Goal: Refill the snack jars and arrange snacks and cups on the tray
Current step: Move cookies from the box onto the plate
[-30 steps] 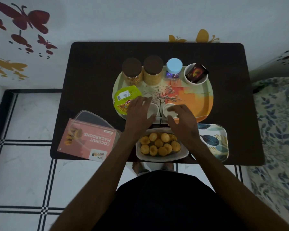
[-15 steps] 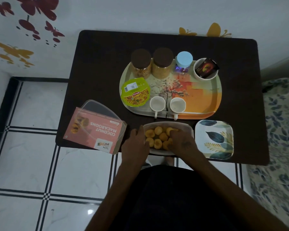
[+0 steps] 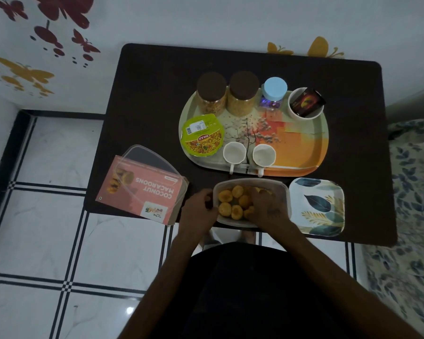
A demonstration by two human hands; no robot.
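A clear plastic container (image 3: 278, 185) of round macaroons (image 3: 225, 195) sits at the table's near edge. My left hand (image 3: 198, 209) grips its left rim. Inside the container, my right hand (image 3: 267, 208) has its fingers closed over macaroons. Behind it lies the patterned tray (image 3: 301, 145) with two white cups (image 3: 234, 152), two brown-lidded snack jars (image 3: 211, 94), a blue-lidded jar (image 3: 274, 92), a green Bikaji snack cup (image 3: 201, 135) and a white bowl (image 3: 306, 104) holding a dark packet.
A pink Coconut Macaroons box (image 3: 142, 192) with a clear lid (image 3: 147, 160) on it overhangs the table's left front corner. A leaf-print square plate (image 3: 317, 206) lies right of the container. Patterned bedding (image 3: 414, 192) borders the dark table (image 3: 152, 94) at right.
Both hands drew back from the two cups on the tray to the macaroon container; the left took its rim, the right went inside.
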